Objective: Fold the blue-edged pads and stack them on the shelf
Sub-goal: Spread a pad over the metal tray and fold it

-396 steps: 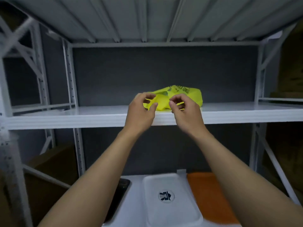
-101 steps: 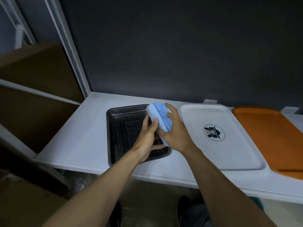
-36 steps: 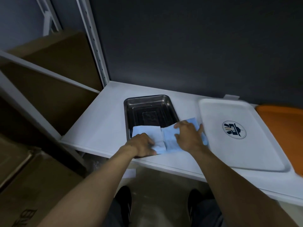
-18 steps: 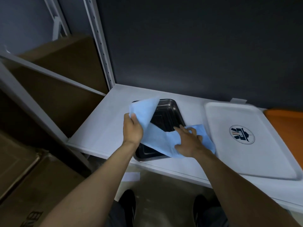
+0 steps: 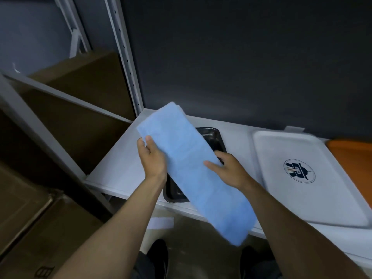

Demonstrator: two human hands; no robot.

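Two bare hands hold a long blue pad (image 5: pixel 198 174) stretched in the air above the shelf's (image 5: pixel 120 164) front edge, left hand (image 5: pixel 153 158) pinching one long side, right hand (image 5: pixel 229 170) gripping the other, seemingly opening it flat for folding over the metal tray (image 5: pixel 213 135) behind.

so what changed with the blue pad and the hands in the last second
The light blue pad, pressed half-folded over the dark metal tray a second ago, is now opened into one long strip and lifted off it. The left hand raised its end up and away; the right hand went from pressing down to gripping the edge. The metal tray, white logo tray and orange tray stayed put.
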